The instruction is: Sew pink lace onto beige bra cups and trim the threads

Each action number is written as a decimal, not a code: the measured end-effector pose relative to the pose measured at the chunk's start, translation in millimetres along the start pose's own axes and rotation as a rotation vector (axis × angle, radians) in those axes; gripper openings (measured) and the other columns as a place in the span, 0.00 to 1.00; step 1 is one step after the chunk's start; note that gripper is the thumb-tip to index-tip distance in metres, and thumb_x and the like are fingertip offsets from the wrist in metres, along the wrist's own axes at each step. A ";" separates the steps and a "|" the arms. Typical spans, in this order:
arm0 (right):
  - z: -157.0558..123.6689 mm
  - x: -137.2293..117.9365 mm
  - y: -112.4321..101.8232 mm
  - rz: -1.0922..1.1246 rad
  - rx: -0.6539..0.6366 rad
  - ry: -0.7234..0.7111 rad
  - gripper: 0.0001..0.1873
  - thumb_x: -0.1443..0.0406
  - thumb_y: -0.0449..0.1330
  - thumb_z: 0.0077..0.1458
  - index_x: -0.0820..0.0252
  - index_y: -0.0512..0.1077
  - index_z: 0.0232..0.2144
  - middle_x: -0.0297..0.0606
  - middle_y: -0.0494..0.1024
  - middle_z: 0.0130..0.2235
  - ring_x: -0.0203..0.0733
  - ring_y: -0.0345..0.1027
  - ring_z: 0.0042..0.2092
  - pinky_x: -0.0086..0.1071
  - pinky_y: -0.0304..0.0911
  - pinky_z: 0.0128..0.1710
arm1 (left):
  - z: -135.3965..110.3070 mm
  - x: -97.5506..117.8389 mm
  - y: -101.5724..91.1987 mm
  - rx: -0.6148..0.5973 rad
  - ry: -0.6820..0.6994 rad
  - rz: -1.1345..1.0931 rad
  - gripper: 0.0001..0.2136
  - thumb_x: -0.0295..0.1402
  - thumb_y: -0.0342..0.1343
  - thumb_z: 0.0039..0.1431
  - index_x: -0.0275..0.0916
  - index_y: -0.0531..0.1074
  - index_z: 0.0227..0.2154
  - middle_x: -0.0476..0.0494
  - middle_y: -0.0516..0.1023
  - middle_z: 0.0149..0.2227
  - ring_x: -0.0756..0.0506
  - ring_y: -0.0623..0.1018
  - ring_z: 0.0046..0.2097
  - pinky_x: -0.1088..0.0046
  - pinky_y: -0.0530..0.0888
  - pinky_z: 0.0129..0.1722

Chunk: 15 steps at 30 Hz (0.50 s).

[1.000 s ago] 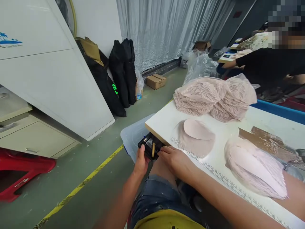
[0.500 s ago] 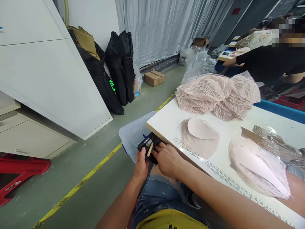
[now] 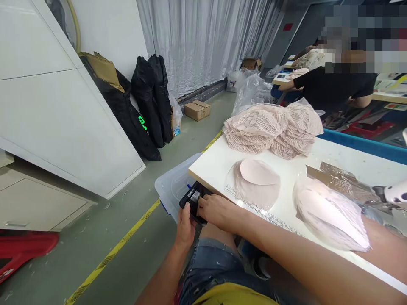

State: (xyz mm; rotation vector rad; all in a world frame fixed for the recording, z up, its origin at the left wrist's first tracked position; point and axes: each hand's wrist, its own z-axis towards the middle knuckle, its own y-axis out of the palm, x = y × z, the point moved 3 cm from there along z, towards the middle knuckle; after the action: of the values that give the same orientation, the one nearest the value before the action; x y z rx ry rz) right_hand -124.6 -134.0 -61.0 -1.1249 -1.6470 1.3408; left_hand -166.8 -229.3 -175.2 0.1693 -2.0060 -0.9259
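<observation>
Just off the table's left corner, my left hand [image 3: 185, 228] grips the near side of a small black open box [image 3: 190, 198]. My right hand [image 3: 218, 212] is at the box's right side with its fingers curled down into it; whatever they hold is hidden. A beige moulded cup [image 3: 257, 173] lies on lace fabric on the white table [image 3: 210, 165], beside printed ruler marks. To the right rests a second lace-covered cup [image 3: 330, 216]. Behind them sits a pile of pink lace pieces [image 3: 270, 127].
A translucent plastic bin [image 3: 167, 182] stands on the floor under the table corner. Brown plastic-wrapped material [image 3: 343, 180] lies at the table's right. A cardboard box [image 3: 197, 110] and black bags [image 3: 149, 97] stand by the wall. A person in black [image 3: 337, 87] sits beyond.
The gold cylinder that showed in the black box is out of sight, with my right fingers now further over the box. The view has shifted slightly, bringing a white machine part in at right.
</observation>
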 end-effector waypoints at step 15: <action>-75.6 31.9 -39.2 0.923 0.877 0.532 0.07 0.66 0.56 0.56 0.60 0.73 0.35 0.38 0.75 0.33 0.36 0.67 0.34 0.30 0.62 0.34 | -5.6 8.9 -2.2 0.084 0.007 0.042 0.22 0.47 0.58 0.53 0.42 0.71 0.49 0.43 0.76 0.45 0.39 0.72 0.52 0.65 0.74 0.46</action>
State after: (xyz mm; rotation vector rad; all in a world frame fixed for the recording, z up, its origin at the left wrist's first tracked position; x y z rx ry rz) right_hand -74.0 -80.8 -7.4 -1.5005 -0.0199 1.7955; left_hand -168.2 -237.9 -168.9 0.1759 -2.0355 -0.8140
